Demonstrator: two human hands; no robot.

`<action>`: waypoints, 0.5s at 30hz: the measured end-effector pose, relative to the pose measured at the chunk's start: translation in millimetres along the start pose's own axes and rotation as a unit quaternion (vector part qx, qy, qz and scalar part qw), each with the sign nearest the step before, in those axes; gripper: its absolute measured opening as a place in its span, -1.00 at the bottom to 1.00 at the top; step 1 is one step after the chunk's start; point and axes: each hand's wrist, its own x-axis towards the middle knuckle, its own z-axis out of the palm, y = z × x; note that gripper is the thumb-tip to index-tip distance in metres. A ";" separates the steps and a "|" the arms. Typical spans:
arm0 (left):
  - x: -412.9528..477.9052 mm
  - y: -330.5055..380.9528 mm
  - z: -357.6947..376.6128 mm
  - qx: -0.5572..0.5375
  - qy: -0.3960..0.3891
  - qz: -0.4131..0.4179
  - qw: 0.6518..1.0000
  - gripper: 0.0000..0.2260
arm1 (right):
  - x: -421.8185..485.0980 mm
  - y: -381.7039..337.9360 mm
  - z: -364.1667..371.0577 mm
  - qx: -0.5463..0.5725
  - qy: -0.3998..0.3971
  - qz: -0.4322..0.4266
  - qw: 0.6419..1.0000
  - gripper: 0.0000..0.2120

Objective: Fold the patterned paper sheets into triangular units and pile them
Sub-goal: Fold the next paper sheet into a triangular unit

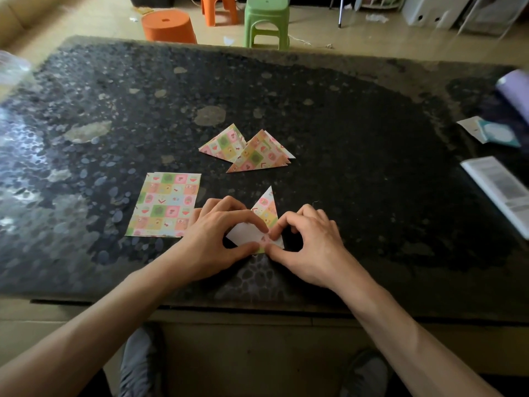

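Item: partly folded patterned paper sheet (266,209), pastel checks of pink, green and yellow, white reverse showing, one pointed tip aimed away from the person; lies flat on the dark speckled stone counter (357,173) near its front edge, between both hands. Left hand (220,236): forefinger and thumb curled, pinching the sheet's white lower-left part. Right hand (310,245): forefinger and thumb curled likewise, pinching the sheet's lower-right corner; the two hands' fingertips nearly meet over the paper. Stack of flat rectangular patterned sheets (164,204): just left of the left hand, edges roughly squared. Pile of folded triangular patterned units (252,153): beyond the hands toward mid-counter, overlapping loosely, apart from the stack. Right edge of counter: open printed booklet (501,190), white-and-teal packet (492,133), lilac roll (515,90). On the floor beyond: round orange plastic stool (169,25), green plastic stool (266,21).
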 end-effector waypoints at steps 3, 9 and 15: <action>-0.9 1.5 1.0 -0.003 0.001 -0.002 1.000 -0.70 | -0.8 -1.7 1.0 0.009 -0.001 -0.002 1.000 -0.76; -2.7 2.0 4.5 0.011 0.026 0.003 1.000 -0.82 | 3.7 8.5 -7.4 0.080 -0.007 -0.020 0.997 -0.85; -3.4 11.7 10.0 0.014 0.061 -0.016 0.998 -0.79 | 3.6 10.5 -11.4 0.088 -0.027 -0.016 0.996 -0.82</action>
